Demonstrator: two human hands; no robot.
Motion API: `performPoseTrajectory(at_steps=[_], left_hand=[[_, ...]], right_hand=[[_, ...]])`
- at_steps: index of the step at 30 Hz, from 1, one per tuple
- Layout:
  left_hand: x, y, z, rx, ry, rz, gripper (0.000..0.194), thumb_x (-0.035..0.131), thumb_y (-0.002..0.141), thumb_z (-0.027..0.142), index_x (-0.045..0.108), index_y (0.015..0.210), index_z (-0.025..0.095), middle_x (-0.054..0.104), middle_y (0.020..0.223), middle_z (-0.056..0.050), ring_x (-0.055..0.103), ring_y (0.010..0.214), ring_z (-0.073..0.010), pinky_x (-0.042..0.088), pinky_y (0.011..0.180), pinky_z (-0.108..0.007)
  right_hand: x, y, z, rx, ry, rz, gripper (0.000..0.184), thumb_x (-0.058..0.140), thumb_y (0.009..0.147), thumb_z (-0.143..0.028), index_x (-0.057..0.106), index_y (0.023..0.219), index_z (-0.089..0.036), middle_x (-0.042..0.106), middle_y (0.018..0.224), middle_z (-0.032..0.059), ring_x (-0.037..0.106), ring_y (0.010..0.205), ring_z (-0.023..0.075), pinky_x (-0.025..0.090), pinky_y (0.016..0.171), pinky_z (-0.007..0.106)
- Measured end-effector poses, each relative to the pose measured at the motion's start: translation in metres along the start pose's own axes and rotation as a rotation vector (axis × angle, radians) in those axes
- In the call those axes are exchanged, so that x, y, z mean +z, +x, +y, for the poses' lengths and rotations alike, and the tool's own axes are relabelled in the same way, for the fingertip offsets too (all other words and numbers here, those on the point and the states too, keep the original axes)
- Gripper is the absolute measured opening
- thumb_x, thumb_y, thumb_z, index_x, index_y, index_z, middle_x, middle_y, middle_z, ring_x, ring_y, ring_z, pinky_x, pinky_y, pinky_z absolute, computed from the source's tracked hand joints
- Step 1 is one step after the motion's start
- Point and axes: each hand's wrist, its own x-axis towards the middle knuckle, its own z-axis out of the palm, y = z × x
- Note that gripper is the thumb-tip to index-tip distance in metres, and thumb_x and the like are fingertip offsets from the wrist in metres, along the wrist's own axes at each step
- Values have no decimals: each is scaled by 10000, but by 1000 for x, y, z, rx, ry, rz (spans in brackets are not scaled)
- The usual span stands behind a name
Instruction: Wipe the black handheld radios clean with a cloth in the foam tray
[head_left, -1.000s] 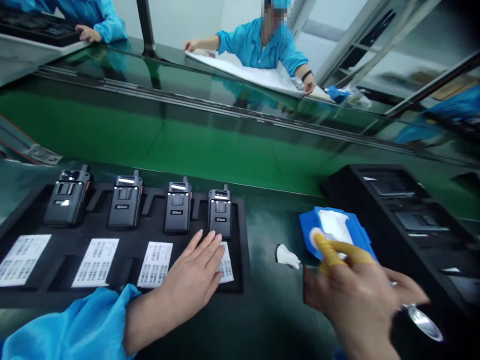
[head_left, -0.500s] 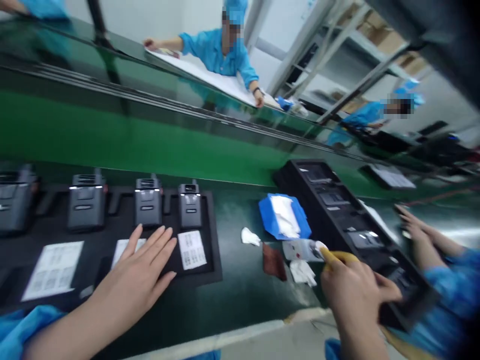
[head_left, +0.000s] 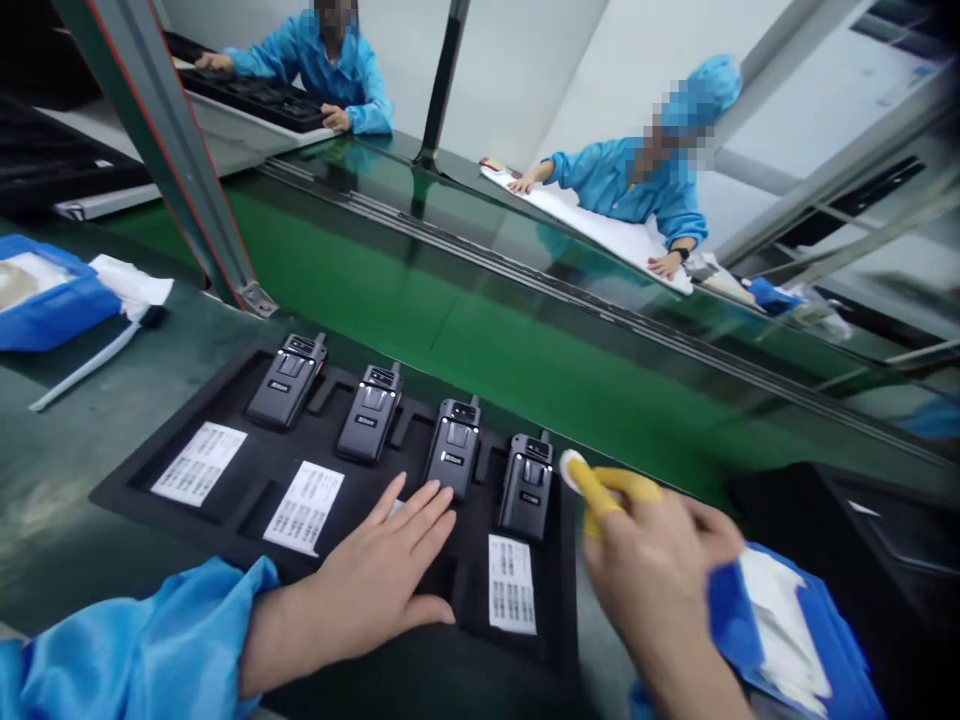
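Several black handheld radios (head_left: 526, 487) lie in a row in a black foam tray (head_left: 247, 545), with printed white label sheets (head_left: 512, 585) below them. My left hand (head_left: 390, 575) is open, fingers spread, over the tray just below the third radio; its palm partly covers one sheet. My right hand (head_left: 649, 560) has yellow finger covers (head_left: 619, 490) on. It pinches a small white wipe (head_left: 571, 470) beside the top of the rightmost radio. Whether the wipe touches that radio, I cannot tell.
A blue holder with white wipes (head_left: 784, 620) stands at the right, beside another black tray (head_left: 825, 500). At far left are a second blue holder (head_left: 56, 310) and a brush-like tool (head_left: 94, 365). A metal post (head_left: 172, 150) rises behind. Two people work beyond the green partition (head_left: 465, 330).
The view has swung left, bringing the whole radio tray in. My right hand, with the white wipe, has moved from beside a small bottle to the rightmost radio. My left hand remains spread over the tray.
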Motion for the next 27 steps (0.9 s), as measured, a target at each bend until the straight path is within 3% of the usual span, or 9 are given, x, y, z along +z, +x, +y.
performPoseTrajectory(at_steps=[4, 7, 11, 16, 21, 27], left_hand=[[2, 0, -2, -13, -29, -12, 714, 585, 840, 526, 389, 1378, 98, 354, 1470, -159, 313, 1371, -294, 223, 1133, -515], [4, 0, -3, -11, -55, -16, 683, 593, 845, 485, 401, 1367, 90, 363, 1465, -162, 318, 1368, -291, 232, 1132, -506], [0, 3, -3, -14, -82, -34, 602, 549, 878, 444, 440, 1337, 70, 398, 1440, -172, 364, 1342, -302, 273, 1113, -503], [-7, 4, -3, -23, -115, 1, 553, 482, 915, 452, 468, 1321, 78, 435, 1421, -154, 392, 1328, -280, 287, 1116, -449], [-10, 6, -3, -34, -94, -17, 512, 477, 918, 407, 468, 1323, 94, 452, 1412, -134, 398, 1327, -260, 302, 1111, -420], [-5, 4, -4, -36, -134, 10, 515, 504, 897, 359, 438, 1344, 111, 440, 1427, -120, 359, 1352, -247, 260, 1136, -411]], right_hand=[[34, 48, -57, -193, -27, 9, 223, 492, 735, -46, 643, 686, -201, 629, 893, 41, 464, 820, 170, 243, 892, 412], [48, 67, -78, -304, -30, 38, 251, 485, 775, -29, 672, 792, -196, 658, 894, 32, 472, 806, 162, 208, 923, 424], [60, 69, -77, -337, -19, 21, 261, 461, 811, -38, 668, 830, -196, 668, 905, 23, 475, 794, 157, 189, 937, 427], [63, 62, -72, -229, 31, 48, 323, 426, 794, -9, 568, 577, -202, 578, 688, -17, 464, 749, 128, 176, 942, 383], [58, 71, -79, -348, 2, 7, 270, 460, 784, -26, 639, 690, -204, 642, 846, 15, 469, 787, 146, 175, 925, 413], [66, 56, -67, -186, 56, -12, 337, 397, 802, -17, 596, 632, -228, 534, 661, -15, 449, 741, 147, 200, 912, 408]])
